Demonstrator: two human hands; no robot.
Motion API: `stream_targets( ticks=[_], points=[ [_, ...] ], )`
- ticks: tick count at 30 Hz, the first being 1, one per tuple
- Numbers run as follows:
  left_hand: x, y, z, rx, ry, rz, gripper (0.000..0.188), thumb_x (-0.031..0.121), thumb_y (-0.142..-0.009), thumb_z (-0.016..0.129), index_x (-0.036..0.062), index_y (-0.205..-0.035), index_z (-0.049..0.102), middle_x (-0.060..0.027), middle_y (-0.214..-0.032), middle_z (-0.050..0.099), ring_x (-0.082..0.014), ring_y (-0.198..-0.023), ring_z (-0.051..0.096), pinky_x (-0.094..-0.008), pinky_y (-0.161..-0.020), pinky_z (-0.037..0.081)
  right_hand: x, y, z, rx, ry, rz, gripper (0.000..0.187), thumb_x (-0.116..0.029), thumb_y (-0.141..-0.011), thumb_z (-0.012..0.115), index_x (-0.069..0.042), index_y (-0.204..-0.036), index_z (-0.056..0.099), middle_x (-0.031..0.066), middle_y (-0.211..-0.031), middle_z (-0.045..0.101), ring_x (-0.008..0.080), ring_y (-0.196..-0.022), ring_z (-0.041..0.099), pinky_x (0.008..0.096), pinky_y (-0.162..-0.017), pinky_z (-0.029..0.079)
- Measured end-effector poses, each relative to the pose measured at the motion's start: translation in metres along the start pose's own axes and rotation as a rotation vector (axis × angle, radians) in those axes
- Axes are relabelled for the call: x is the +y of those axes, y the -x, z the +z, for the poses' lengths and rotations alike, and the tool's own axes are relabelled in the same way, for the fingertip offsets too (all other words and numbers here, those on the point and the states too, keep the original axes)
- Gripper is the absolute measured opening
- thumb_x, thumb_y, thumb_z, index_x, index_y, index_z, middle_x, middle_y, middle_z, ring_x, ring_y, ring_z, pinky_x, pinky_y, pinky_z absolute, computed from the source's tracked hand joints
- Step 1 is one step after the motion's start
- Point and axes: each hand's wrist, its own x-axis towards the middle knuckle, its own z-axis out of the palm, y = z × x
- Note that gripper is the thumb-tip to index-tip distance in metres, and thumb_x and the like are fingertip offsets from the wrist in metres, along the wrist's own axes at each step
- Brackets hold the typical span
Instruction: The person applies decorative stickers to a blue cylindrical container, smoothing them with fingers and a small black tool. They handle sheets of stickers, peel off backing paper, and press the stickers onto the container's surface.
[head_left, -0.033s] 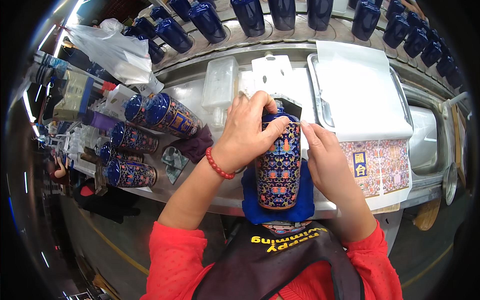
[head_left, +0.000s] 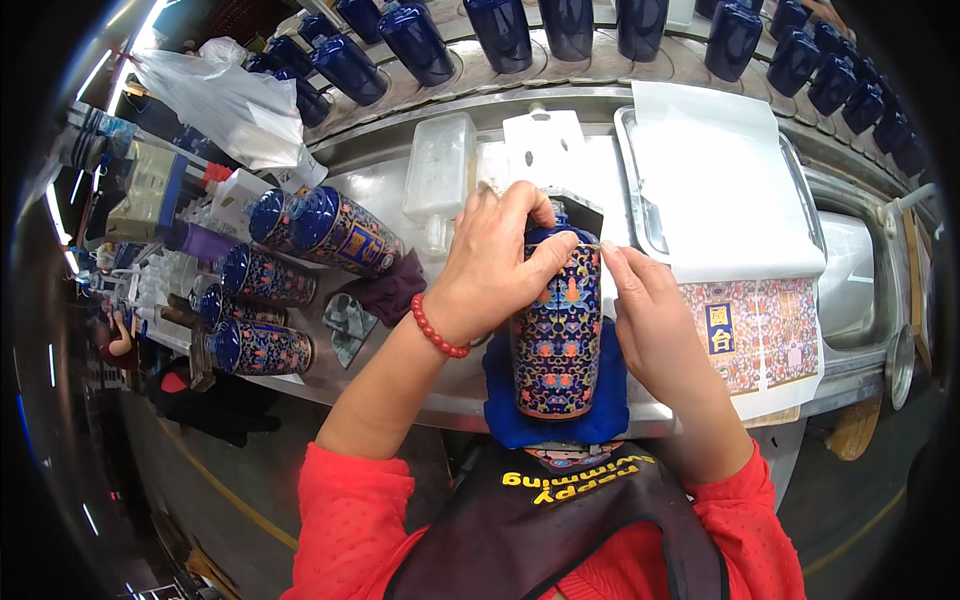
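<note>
A blue bottle [head_left: 557, 340] with a dense floral decal lies on a blue cloth [head_left: 612, 385] at the table's front edge, its neck pointing away from me. My left hand [head_left: 500, 260] is closed over the bottle's shoulder from the left, its thumb pressing near the decal's gold-edged top. At the right shoulder, my right hand [head_left: 650, 315] has thumb and fingertips drawn together against the decal's upper edge. The exact grip there is partly hidden. Right of it lies a printed floral decal sheet [head_left: 780, 350], partly covered by a white sheet [head_left: 720, 180].
Several decorated bottles [head_left: 350, 235] stand at the left, beside a dark purple cloth [head_left: 390, 288] and a patterned cloth [head_left: 348, 325]. A clear rectangular container [head_left: 440, 170] and a metal tray [head_left: 640, 200] lie farther back. Plain blue bottles [head_left: 497, 35] line the conveyor [head_left: 440, 100] behind.
</note>
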Motion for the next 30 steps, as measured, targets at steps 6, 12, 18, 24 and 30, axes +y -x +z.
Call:
stream_targets(
  ticks=[6, 12, 18, 24, 30],
  points=[
    [-0.003, -0.004, 0.0002, -0.01, 0.045, 0.004, 0.028, 0.032, -0.091, 0.069, 0.0051, -0.094, 0.06, -0.0133, -0.085, 0.063, -0.032, -0.087, 0.055, -0.0438, -0.082, 0.042, 0.0012, 0.0004, -0.002, -0.002, 0.014, -0.006, 0.062, 0.015, -0.079, 0.053, 0.006, -0.14, 0.051, 0.0249, -0.126, 0.057, 0.0419, -0.115, 0.058, 0.0471, -0.101, 0.048],
    [-0.0061, -0.0042, -0.0017, -0.036, 0.091, -0.004, 0.031, 0.033, -0.089, 0.072, 0.0046, -0.095, 0.061, -0.0119, -0.082, 0.061, -0.0299, -0.083, 0.053, -0.0419, -0.08, 0.043, 0.0009, 0.0008, -0.0025, -0.008, 0.006, -0.002, 0.061, 0.015, -0.079, 0.053, 0.007, -0.14, 0.052, 0.0253, -0.126, 0.057, 0.042, -0.114, 0.058, 0.0472, -0.1, 0.048],
    [-0.0055, -0.0048, -0.0038, -0.059, 0.107, -0.033, 0.03, 0.031, -0.088, 0.072, 0.0042, -0.096, 0.061, -0.0115, -0.078, 0.06, -0.0262, -0.08, 0.052, -0.0396, -0.076, 0.042, -0.0002, 0.0009, -0.0013, 0.0, -0.01, -0.003, 0.062, 0.015, -0.079, 0.053, 0.005, -0.14, 0.052, 0.0251, -0.127, 0.057, 0.0421, -0.114, 0.058, 0.047, -0.1, 0.049],
    [-0.0054, -0.0052, -0.0049, -0.077, 0.155, -0.066, 0.026, 0.028, -0.09, 0.069, 0.003, -0.093, 0.062, -0.0129, -0.08, 0.061, -0.0259, -0.077, 0.052, -0.0399, -0.075, 0.043, -0.0011, 0.001, -0.0027, -0.007, -0.02, 0.011, 0.062, 0.015, -0.079, 0.053, 0.005, -0.14, 0.052, 0.0248, -0.127, 0.057, 0.0422, -0.115, 0.058, 0.0469, -0.101, 0.049],
    [-0.0072, -0.0044, -0.0027, -0.065, 0.288, -0.104, 0.024, 0.025, -0.096, 0.063, 0.0007, -0.096, 0.062, -0.0151, -0.086, 0.066, -0.03, -0.087, 0.06, -0.0416, -0.082, 0.046, 0.0, 0.0028, -0.002, -0.017, -0.009, 0.011, 0.062, 0.014, -0.08, 0.054, 0.005, -0.141, 0.051, 0.0249, -0.128, 0.056, 0.0423, -0.117, 0.057, 0.0468, -0.102, 0.047]
  ],
)
